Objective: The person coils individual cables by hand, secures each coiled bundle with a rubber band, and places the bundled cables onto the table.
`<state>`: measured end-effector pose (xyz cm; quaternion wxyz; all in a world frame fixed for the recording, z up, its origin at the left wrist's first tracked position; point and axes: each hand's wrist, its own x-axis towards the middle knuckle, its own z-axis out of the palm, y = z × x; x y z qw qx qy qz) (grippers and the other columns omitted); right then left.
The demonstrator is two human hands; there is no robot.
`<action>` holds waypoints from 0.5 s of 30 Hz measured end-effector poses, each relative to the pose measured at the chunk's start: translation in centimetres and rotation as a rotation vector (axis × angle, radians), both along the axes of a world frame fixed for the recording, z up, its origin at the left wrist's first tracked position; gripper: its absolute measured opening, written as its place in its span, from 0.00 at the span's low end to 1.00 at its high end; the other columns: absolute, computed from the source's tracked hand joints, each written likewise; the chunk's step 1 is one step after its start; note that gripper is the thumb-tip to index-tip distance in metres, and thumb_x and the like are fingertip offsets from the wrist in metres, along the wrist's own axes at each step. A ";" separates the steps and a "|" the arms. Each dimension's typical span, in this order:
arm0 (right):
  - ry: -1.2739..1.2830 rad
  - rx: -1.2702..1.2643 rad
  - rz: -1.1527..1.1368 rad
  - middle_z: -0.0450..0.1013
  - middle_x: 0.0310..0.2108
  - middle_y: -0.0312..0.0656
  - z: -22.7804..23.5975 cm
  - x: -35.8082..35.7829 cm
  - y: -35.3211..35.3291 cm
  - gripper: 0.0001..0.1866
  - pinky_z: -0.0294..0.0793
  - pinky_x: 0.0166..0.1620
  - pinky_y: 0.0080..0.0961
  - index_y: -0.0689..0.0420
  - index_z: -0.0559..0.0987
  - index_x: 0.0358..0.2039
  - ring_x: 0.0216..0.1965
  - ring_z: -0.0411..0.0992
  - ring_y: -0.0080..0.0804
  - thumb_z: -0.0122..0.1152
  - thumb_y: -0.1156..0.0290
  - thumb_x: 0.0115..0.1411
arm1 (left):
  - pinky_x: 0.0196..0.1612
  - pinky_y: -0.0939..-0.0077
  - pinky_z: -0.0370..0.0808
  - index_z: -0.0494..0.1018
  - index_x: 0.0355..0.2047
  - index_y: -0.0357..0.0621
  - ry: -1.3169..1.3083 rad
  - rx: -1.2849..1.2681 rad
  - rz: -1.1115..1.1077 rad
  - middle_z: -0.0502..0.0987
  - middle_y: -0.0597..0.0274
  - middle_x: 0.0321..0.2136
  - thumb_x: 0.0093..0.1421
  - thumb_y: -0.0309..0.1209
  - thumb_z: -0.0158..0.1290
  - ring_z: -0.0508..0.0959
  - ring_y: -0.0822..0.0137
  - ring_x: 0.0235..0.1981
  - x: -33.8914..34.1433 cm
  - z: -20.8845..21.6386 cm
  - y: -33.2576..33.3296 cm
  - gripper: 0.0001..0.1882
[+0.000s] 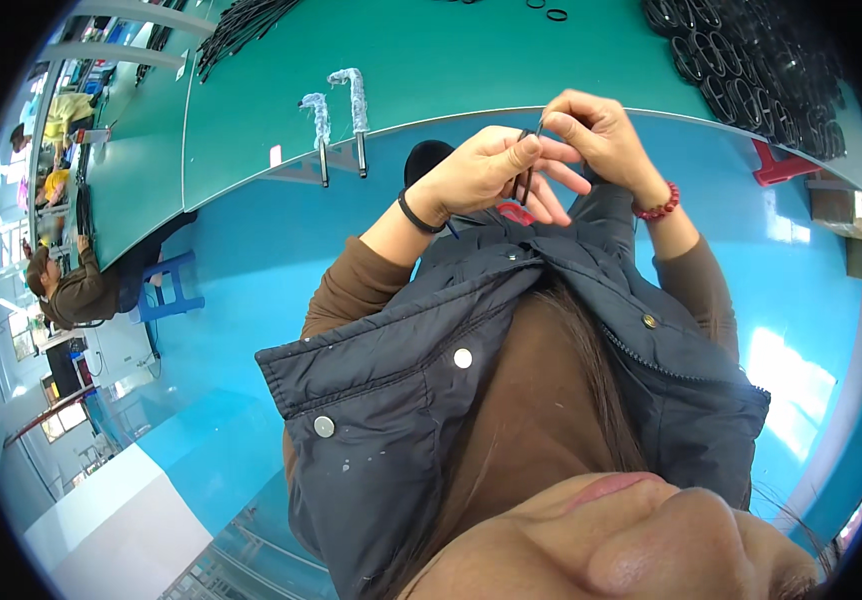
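Above my lap, close to the table edge, a thin black loop of cord or band (524, 187) hangs across the fingers of my left hand (481, 168). My left thumb presses on it while the other fingers stretch out to the right. The thumb and forefinger of my right hand (606, 140) pinch the loop's upper end, and the two hands almost touch. Exactly what the right fingertips hold is partly hidden. A black band circles my left wrist, and red beads circle my right one.
On the green table (451, 70), two L-shaped tools wrapped in pale cloth (356, 105) jut over the edge. Coiled black loops (731, 75) fill the right side; black strips (241, 30) lie far left. A red stool (783, 163), cartons (841, 210), and a co-worker (76, 285) by a blue stool (173, 287) surround it.
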<state>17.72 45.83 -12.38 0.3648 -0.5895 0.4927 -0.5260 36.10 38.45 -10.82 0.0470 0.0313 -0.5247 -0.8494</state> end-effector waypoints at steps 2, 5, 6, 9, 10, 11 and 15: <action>-0.101 0.066 -0.011 0.70 0.22 0.31 -2.3 0.9 0.6 0.12 0.65 0.26 0.14 0.60 0.77 0.32 0.24 0.65 0.15 0.49 0.66 0.64 | 0.35 0.74 0.79 0.61 0.55 0.29 0.051 0.108 -0.048 0.73 0.39 0.44 0.66 0.47 0.37 0.81 0.56 0.32 0.5 0.3 -0.8 0.31; -0.160 0.294 0.004 0.67 0.19 0.30 -4.2 3.1 2.8 0.13 0.65 0.25 0.16 0.59 0.76 0.37 0.20 0.64 0.16 0.46 0.65 0.65 | 0.41 0.71 0.78 0.60 0.55 0.28 0.148 0.159 0.145 0.69 0.38 0.50 0.66 0.47 0.37 0.77 0.52 0.43 0.2 1.0 -1.6 0.32; -0.068 0.306 -0.002 0.68 0.18 0.35 -4.1 3.7 4.0 0.11 0.66 0.24 0.20 0.59 0.75 0.37 0.19 0.66 0.19 0.49 0.67 0.64 | 0.43 0.70 0.78 0.59 0.55 0.27 0.129 0.118 0.286 0.67 0.37 0.51 0.65 0.49 0.38 0.76 0.52 0.46 -0.1 1.3 -1.5 0.33; 0.162 0.335 0.161 0.68 0.18 0.45 -0.3 4.2 5.4 0.07 0.67 0.25 0.27 0.61 0.75 0.35 0.18 0.68 0.32 0.54 0.72 0.59 | 0.51 0.64 0.73 0.59 0.56 0.30 0.129 0.017 0.406 0.65 0.40 0.53 0.66 0.43 0.39 0.69 0.50 0.54 -0.2 -0.7 -3.4 0.28; 0.156 0.335 0.165 0.68 0.18 0.45 0.3 3.5 5.1 0.07 0.67 0.25 0.27 0.61 0.75 0.35 0.18 0.68 0.32 0.54 0.72 0.59 | 0.51 0.63 0.73 0.59 0.57 0.32 0.093 -0.088 0.473 0.66 0.41 0.53 0.66 0.41 0.39 0.69 0.50 0.54 -0.2 -1.5 -3.5 0.27; 0.270 0.148 0.120 0.67 0.18 0.45 0.8 2.8 4.9 0.06 0.67 0.25 0.27 0.61 0.75 0.34 0.18 0.68 0.32 0.55 0.72 0.58 | 0.50 0.63 0.74 0.61 0.56 0.32 0.042 -0.134 0.466 0.69 0.44 0.51 0.67 0.37 0.39 0.71 0.53 0.51 -0.1 -1.8 -3.2 0.23; 0.282 0.015 0.040 0.69 0.19 0.40 3.4 0.4 2.4 0.06 0.67 0.25 0.20 0.63 0.75 0.28 0.20 0.66 0.24 0.58 0.73 0.56 | 0.45 0.71 0.76 0.62 0.54 0.30 -0.116 -0.197 0.098 0.73 0.47 0.45 0.68 0.34 0.38 0.77 0.62 0.42 0.4 -1.5 -1.3 0.21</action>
